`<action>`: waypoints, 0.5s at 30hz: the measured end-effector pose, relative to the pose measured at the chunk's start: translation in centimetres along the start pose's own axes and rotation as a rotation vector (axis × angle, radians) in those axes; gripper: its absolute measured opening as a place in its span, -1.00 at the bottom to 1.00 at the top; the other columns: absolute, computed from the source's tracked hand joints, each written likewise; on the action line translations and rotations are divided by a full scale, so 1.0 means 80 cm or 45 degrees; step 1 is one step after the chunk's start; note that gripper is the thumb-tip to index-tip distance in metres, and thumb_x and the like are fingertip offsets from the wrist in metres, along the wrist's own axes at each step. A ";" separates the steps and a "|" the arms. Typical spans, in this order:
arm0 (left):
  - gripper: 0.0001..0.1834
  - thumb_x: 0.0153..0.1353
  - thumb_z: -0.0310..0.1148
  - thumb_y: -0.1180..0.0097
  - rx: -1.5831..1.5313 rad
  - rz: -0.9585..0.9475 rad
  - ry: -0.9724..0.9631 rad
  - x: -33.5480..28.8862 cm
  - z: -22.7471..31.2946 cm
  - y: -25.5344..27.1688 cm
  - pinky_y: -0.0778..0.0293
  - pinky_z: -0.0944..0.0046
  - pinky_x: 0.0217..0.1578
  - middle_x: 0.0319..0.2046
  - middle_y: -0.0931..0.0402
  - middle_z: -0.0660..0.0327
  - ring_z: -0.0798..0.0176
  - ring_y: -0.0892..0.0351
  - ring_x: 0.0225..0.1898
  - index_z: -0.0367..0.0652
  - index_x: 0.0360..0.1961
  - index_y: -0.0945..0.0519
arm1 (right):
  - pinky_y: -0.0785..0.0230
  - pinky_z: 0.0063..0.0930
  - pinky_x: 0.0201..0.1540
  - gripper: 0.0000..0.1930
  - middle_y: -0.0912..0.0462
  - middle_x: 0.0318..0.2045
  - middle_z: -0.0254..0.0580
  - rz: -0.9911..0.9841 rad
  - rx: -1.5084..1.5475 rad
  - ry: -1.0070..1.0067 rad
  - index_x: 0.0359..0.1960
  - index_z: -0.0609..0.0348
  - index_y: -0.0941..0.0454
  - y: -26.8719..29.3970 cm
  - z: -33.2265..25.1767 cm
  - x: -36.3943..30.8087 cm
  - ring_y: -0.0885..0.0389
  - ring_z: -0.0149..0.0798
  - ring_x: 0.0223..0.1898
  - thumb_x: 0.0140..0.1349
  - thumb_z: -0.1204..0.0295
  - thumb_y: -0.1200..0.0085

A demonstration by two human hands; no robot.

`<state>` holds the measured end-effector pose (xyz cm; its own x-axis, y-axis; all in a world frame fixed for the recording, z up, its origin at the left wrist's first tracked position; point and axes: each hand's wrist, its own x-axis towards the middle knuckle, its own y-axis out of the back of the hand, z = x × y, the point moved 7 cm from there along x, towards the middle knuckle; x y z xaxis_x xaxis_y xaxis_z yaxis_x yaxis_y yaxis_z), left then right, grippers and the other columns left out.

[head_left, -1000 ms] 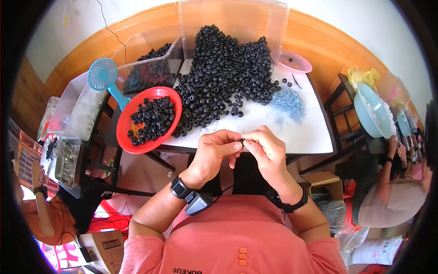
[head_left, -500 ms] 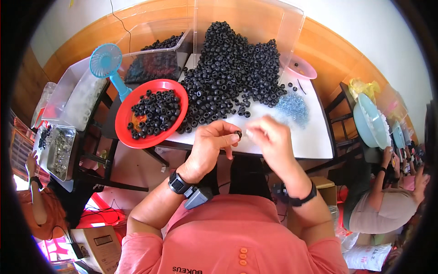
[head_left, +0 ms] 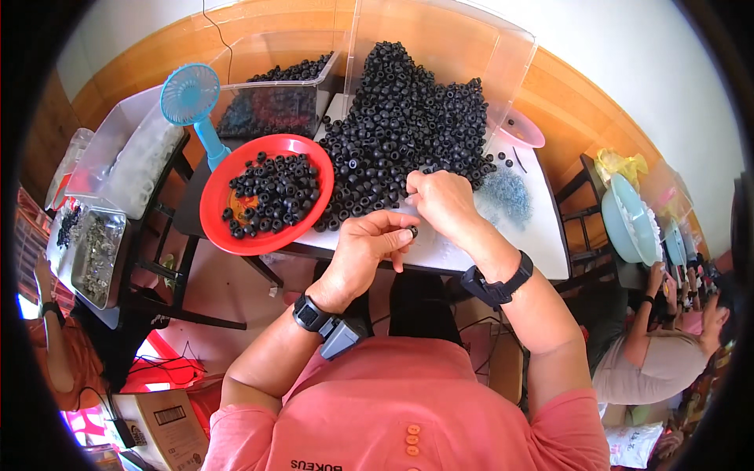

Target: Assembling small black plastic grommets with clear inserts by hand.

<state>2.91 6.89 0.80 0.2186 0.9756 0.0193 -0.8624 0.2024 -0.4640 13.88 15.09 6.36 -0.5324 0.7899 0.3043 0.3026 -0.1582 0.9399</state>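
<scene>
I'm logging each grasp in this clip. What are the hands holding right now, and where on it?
The left hand pinches a small black ring at its fingertips. The right hand reaches toward the pile; any hold cannot be told.

Two hands at a heap of small black rings

The left hand [head_left: 369, 247] pinches one small black ring [head_left: 413, 231] at its fingertips; the right hand [head_left: 444, 202] reaches just beyond it to the near edge of the black ring pile [head_left: 400, 118] on the white table [head_left: 542, 235], perhaps touching a piece. Left of them sits a red bowl [head_left: 216, 216] of rings, a blue fan [head_left: 191, 94] behind it.
</scene>
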 end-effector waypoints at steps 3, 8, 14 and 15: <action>-0.79 0.33 -0.52 -0.13 -0.002 0.037 -0.001 -0.003 -0.002 0.010 -0.52 0.38 -0.48 -0.32 -0.59 0.16 0.37 -0.54 -0.42 -0.37 -0.05 -0.61 | -0.42 -0.01 -0.37 -0.90 -0.67 -0.51 -0.02 -0.053 -0.086 -0.002 -0.35 0.14 -0.58 0.023 -0.019 -0.015 -0.67 0.08 -0.41 0.11 0.44 -0.16; -0.80 0.32 -0.52 -0.15 0.018 0.000 -0.026 -0.003 0.002 0.002 -0.50 0.40 -0.49 -0.33 -0.59 0.16 0.38 -0.53 -0.44 -0.36 -0.07 -0.62 | -0.44 -0.04 -0.37 -0.94 -0.63 -0.42 -0.07 -0.070 -0.312 0.062 -0.40 0.16 -0.54 0.039 -0.003 -0.071 -0.66 0.05 -0.37 0.08 0.50 -0.12; -0.80 0.31 -0.54 -0.15 0.063 0.019 -0.023 -0.004 -0.001 0.001 -0.49 0.41 -0.50 -0.34 -0.60 0.18 0.40 -0.52 -0.44 -0.38 -0.08 -0.63 | -0.45 -0.13 -0.35 -0.93 -0.58 -0.38 -0.14 0.161 -0.278 0.065 -0.42 0.16 -0.56 0.023 0.005 -0.098 -0.62 -0.05 -0.34 0.02 0.55 -0.09; -0.80 0.30 -0.55 -0.16 0.069 0.031 -0.025 -0.005 0.000 0.001 -0.50 0.42 -0.50 -0.34 -0.59 0.20 0.42 -0.51 -0.44 -0.37 -0.08 -0.63 | -0.46 -0.12 -0.30 -0.93 -0.59 -0.37 -0.11 0.186 -0.274 -0.006 -0.43 0.18 -0.56 0.019 0.009 -0.098 -0.60 -0.05 -0.31 0.01 0.54 -0.11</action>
<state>2.78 6.52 0.79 0.1885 0.9817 0.0262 -0.8911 0.1822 -0.4156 19.05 9.09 5.33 -0.4913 0.7522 0.4391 0.2005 -0.3929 0.8974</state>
